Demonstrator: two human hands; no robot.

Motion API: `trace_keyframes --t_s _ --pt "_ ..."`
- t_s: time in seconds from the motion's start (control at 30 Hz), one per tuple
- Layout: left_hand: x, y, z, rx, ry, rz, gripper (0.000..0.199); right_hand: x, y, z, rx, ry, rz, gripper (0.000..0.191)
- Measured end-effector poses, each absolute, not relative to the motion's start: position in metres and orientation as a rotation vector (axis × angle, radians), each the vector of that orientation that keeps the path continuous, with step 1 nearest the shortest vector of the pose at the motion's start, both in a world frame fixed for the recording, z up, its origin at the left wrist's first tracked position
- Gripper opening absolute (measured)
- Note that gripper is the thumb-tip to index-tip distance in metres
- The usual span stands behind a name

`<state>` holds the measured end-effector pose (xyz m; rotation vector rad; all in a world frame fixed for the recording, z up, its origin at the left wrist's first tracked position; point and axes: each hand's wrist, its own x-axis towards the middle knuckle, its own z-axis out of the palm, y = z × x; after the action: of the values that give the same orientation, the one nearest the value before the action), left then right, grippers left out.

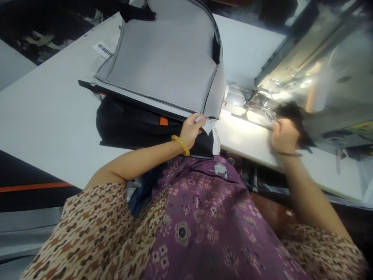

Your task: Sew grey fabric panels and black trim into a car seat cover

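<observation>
grey panel at the needle side

grey fabric panel (166,58) lies ahead-left, long edge running toward the sewing machine (314,70). my left hand (192,130) pinches its near corner; my right hand (284,136), blurred, grip unclear, sits nearer the machine.

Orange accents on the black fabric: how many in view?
2: small orange tab on the black fabric bundle under the grey panel; long orange stripe at left edge. More may be hidden.

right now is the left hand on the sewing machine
No, the left hand pinches the edge of the grey panel, while the right hand is by the machine.
</observation>
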<state>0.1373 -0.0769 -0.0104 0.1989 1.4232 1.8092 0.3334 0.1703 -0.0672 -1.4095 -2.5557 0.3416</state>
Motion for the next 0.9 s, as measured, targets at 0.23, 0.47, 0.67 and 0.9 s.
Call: trace_keyframes --t_s 0.23,0.47,0.67,0.9 --pt "0.137 -0.077 -0.012 0.21 1.398 1.813 0.006 0.291 0.059 -0.039 -0.866 -2.543 0.825 0.044" --pt "0.138 -0.077 -0.009 0.176 1.352 1.805 0.007 0.268 0.038 -0.035 -0.83 -2.638 0.646 0.053" --pt "0.137 -0.078 -0.012 0.205 1.372 1.808 0.006 0.26 0.035 -0.032 -0.885 -2.726 0.574 0.051" --pt "0.14 -0.076 -0.022 0.202 1.418 1.869 0.027 0.273 0.049 -0.03 -0.922 -2.469 0.843 0.048"
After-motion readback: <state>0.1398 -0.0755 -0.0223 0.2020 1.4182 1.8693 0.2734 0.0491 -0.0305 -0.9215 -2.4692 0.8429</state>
